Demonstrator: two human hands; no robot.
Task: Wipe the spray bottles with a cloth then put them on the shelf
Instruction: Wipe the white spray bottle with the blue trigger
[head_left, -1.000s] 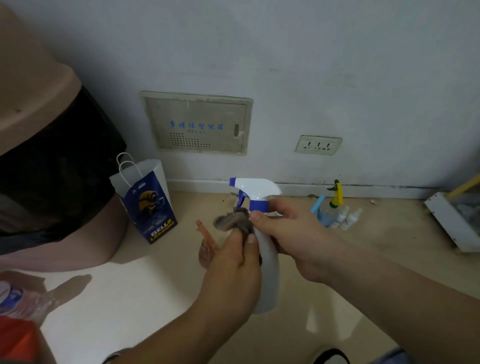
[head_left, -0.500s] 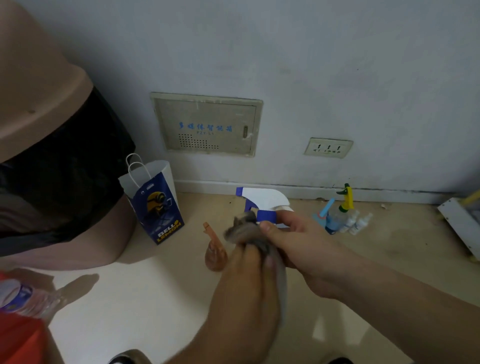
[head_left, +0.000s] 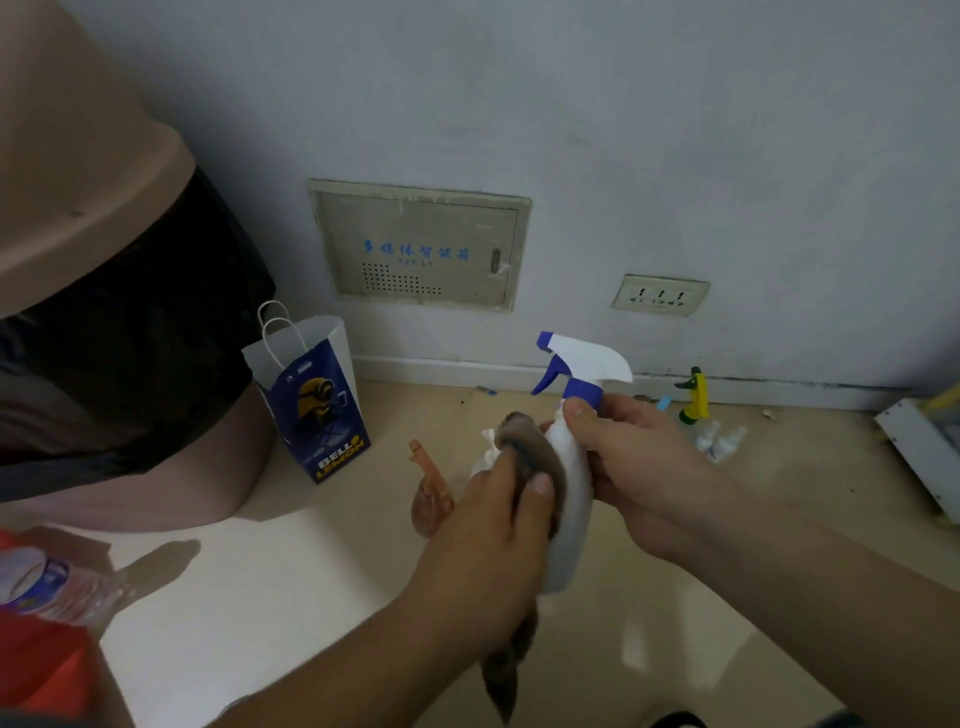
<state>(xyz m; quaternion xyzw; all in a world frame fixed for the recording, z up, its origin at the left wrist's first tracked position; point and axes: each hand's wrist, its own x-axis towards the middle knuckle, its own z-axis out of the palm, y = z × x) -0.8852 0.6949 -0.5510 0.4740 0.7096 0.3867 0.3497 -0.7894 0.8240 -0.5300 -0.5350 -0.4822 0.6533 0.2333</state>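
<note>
We take the wall panel (head_left: 421, 247) as landmark: the white spray bottle (head_left: 574, 467) is held in the air below it and a bit right, head up, blue trigger pointing left toward the panel side. Right hand (head_left: 639, 467) grips it at the neck just under the blue collar, with the thumb in front and the fingers (head_left: 576, 410) curled round the back. Left hand (head_left: 488, 540) holds the brown cloth (head_left: 519, 436) bunched against the bottle's left flank, fingers curled over it and pressing, while a loose tail of cloth hangs down under the wrist. We judge this as mid-wipe on the body, placing not yet started; no shelf is plainly in view. The bottle looks like smooth, stiff plastic and probably light, though we cannot tell the fill. It is likely slippery if damp, so the neck under the trigger head is the safe hold, leaving the body free for wiping. The cloth is soft and limp and conforms to the curve. Directly below the panel an orange bottle (head_left: 428, 499) lies on the floor (head_left: 260, 597), and well to the panel's lower right small bottles (head_left: 717, 436) wait by the skirting. A paper bag (head_left: 317, 395) stands at the panel's lower left.
</note>
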